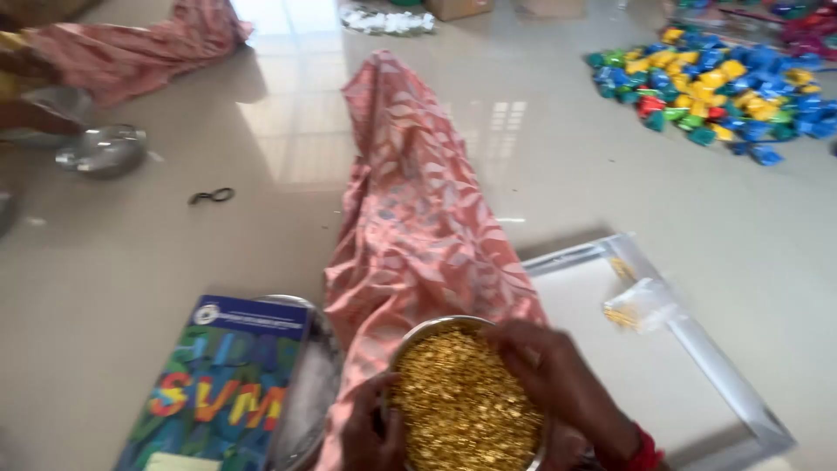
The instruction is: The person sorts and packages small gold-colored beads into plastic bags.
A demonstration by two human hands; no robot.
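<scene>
A glossy pale tiled floor (540, 148) carries a heap of bright folded paper pieces (715, 87), a white framed board (689, 349), a colourful book (218, 392) on a steel plate (318, 392), small scissors (212, 195), and another steel plate (103, 148).

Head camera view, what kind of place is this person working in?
Probably a home floor used for handicraft work: a glossy tiled floor, a round steel bowl of tiny gold beads held by both hands, and a heap of small bright folded paper pieces nearby.

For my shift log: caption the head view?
Both hands grip a steel bowl of gold beads on a pink-draped lap.
</scene>
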